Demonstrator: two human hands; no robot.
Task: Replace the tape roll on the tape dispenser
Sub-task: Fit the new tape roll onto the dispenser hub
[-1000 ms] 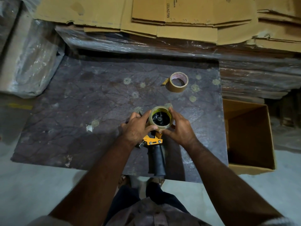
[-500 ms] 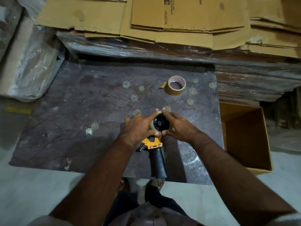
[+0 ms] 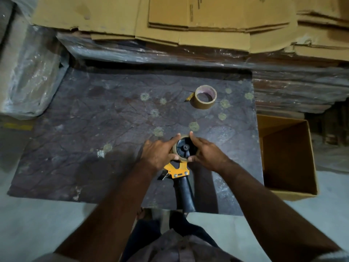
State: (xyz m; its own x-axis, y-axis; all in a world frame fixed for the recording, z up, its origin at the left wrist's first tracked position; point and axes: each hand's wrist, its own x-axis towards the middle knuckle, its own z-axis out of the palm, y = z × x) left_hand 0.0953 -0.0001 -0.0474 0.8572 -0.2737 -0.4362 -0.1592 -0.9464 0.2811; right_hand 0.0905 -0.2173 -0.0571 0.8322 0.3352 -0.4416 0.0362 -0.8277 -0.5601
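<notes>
Both hands on tape roll point(image 3: 174, 148) seated on dispenser point(image 3: 179, 170) hub, near front edge of surface point(image 3: 94, 129). Left hand point(image 3: 157, 154) + right hand point(image 3: 206, 151) grips pinch roll rim. Second roll point(image 3: 205, 97) well apart, far side.

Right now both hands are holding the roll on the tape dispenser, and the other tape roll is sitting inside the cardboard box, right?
Not quite. The left hand and right hand are on the roll on the tape dispenser, but the head view shows the other tape roll lying on the dark table, not inside the cardboard box.
</notes>
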